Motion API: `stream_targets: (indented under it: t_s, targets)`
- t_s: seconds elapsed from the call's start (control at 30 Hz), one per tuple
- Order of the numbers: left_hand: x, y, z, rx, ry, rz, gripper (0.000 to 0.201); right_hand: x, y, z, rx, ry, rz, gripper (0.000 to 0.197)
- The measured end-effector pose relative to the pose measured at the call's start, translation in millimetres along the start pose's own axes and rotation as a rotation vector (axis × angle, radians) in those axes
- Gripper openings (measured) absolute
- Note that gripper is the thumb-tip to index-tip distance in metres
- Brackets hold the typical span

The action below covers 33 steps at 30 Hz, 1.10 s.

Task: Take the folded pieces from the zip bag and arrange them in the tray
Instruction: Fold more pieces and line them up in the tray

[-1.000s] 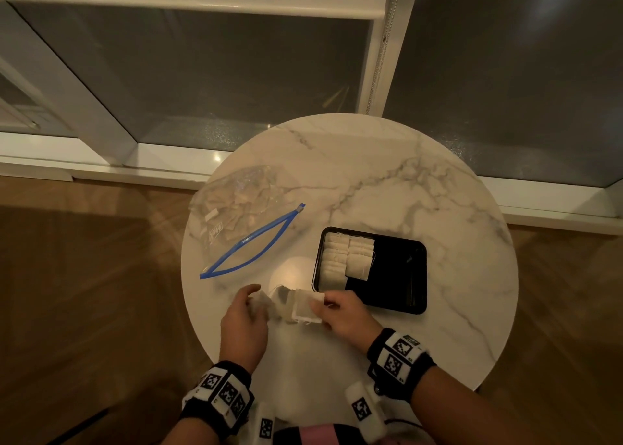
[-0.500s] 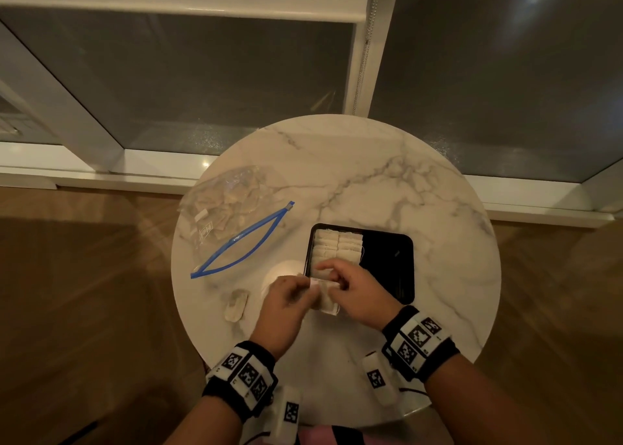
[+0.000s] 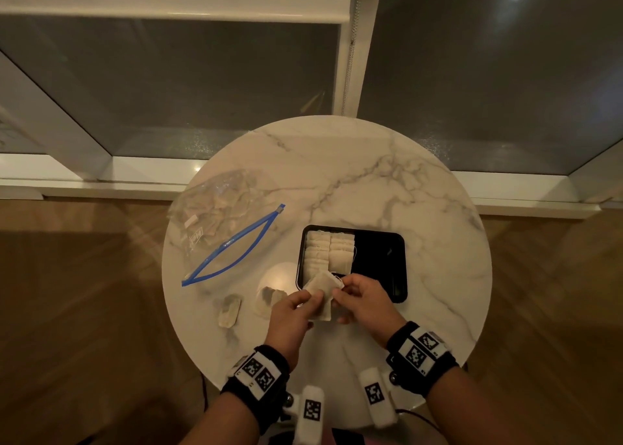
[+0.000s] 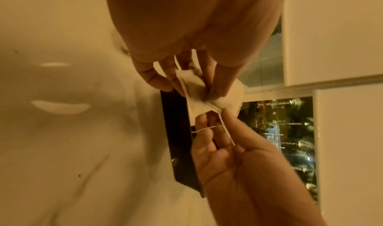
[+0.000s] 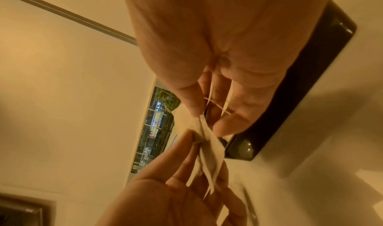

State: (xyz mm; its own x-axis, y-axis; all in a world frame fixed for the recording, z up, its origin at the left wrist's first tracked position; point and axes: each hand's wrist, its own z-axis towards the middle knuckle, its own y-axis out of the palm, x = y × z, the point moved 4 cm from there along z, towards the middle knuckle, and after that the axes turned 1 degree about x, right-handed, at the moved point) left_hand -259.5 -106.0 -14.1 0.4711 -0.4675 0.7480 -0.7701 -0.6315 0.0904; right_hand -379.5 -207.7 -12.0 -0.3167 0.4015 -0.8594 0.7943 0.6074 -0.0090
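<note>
A pale folded piece (image 3: pixel 322 293) with a thin string hangs between both hands just above the black tray's (image 3: pixel 387 242) near left corner. My left hand (image 3: pixel 296 306) pinches its left side (image 4: pixel 196 91) between thumb and fingers. My right hand (image 3: pixel 350 293) pinches its upper right corner (image 5: pixel 204 131), the string (image 4: pixel 225 131) crossing the fingers. Two rows of folded pieces (image 3: pixel 328 250) fill the tray's left part. The clear zip bag (image 3: pixel 215 215) with a blue zip lies open at the table's left, with more pieces inside.
Two loose pieces (image 3: pixel 231 309) (image 3: pixel 268 301) lie on the round marble table (image 3: pixel 371 174) left of my left hand. The tray's right half is bare black. Windows and a white sill stand behind the table; wood floor surrounds it.
Both hands moved from the table's near edge toward the tray's near left corner with one piece. Two pieces left my left hand and now lie on the table.
</note>
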Motion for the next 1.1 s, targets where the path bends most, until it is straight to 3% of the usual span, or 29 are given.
stream_targets:
  t_s: [0.07,0.2,0.3,0.4,0.8,1.1]
  targets:
    - [2.5,-1.8,2.4,0.062,0.085,0.061,0.012,-5.7,-5.7,4.0,0.054,-0.013,-0.011,0.006]
    - [12.9,-21.2,15.0,0.336,0.29,0.316,0.016,-15.0,-31.1,23.0,0.173,-0.045,-0.171,0.002]
    - [21.1,-28.1,25.0,0.436,0.308,0.492,0.026,-11.4,-49.6,44.8,0.245,-0.029,-0.403,0.008]
    - [25.5,-24.9,33.5,0.432,0.287,0.545,0.026,-4.2,-54.1,64.6,0.248,0.019,-0.556,0.017]
    - [17.6,-22.3,45.0,0.401,0.244,0.55,0.025,8.9,-45.3,93.1,0.183,0.046,-0.775,0.015]
    - [14.9,-23.0,47.7,0.398,0.24,0.547,0.025,9.0,-41.3,94.9,0.177,0.064,-0.666,0.009]
